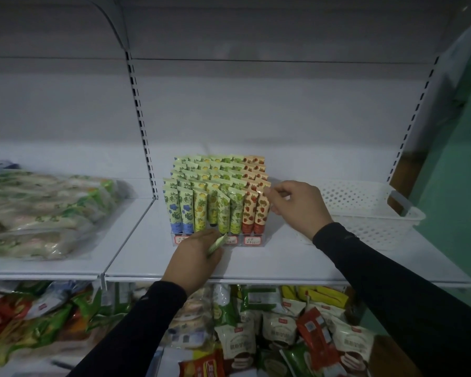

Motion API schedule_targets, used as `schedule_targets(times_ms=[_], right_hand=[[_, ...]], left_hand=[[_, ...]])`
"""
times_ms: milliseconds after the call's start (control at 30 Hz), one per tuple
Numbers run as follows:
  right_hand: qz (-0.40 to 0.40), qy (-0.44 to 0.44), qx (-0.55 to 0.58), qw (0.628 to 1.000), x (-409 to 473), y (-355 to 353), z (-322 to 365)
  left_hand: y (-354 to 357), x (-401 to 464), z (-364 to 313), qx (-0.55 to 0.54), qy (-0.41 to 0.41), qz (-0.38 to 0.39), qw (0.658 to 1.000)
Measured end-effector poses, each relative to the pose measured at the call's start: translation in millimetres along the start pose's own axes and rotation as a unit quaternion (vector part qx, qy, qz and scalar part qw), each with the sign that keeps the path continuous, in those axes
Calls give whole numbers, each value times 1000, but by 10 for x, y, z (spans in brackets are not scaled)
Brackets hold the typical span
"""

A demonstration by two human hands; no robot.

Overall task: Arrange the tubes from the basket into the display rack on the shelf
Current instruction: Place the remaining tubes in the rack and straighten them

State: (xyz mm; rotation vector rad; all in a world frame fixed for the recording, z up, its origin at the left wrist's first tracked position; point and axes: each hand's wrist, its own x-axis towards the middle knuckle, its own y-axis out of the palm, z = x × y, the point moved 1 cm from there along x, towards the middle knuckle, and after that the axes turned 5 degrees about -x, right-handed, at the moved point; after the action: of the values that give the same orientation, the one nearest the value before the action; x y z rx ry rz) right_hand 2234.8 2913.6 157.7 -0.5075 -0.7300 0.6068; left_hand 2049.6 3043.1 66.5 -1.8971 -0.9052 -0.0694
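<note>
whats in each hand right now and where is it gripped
The left hand holds a green tube by its lower part, its flat end sticking out. The right hand pinches the top edge of the front strawberry tube in the rack.

Clear bags of pale and green packaged goods [41, 210] lie piled on adjacent left shelf section. Lower tier: mixed snack packets [280, 333], red, green, white, yellow, heaped loosely. Green floor [452, 186] at right.
</note>
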Motion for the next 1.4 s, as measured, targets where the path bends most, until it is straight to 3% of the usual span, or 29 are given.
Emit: schedule_targets(times_ms=[167, 300, 367, 567, 733, 900, 1033, 1133, 1333, 1400], right_hand=[[-58, -16, -10, 998, 1, -78, 20], [-119, -46, -27, 991, -55, -161, 126], [-87, -46, 10, 995, -90, -166, 221], [108, -49, 16, 993, -269, 2, 634], [177, -18, 7, 984, -270, 99, 753], [180, 34, 110, 977, -223, 113, 794], [152, 45, 137, 978, -191, 103, 815], [144, 27, 136, 980, -160, 93, 833], [148, 4, 147, 978, -115, 130, 907], [113, -15, 114, 987, -93, 132, 919]], left_hand=[[-24, -33, -26, 1, 12, -1, 1000], [-167, -119, -130, -54, 17, -48, 997], [-264, -135, -201, -92, -4, -63, 994], [-486, -58, -489, -183, 7, -46, 982], [-560, -73, -560, -189, 20, -15, 982], [-593, -99, -482, -261, -16, -31, 965], [-622, -113, -387, -313, -65, -75, 944], [-653, -137, -366, -355, -66, -54, 931], [-648, -105, -256, -345, -84, -58, 933], [-619, -86, -229, -321, -87, -55, 941]])
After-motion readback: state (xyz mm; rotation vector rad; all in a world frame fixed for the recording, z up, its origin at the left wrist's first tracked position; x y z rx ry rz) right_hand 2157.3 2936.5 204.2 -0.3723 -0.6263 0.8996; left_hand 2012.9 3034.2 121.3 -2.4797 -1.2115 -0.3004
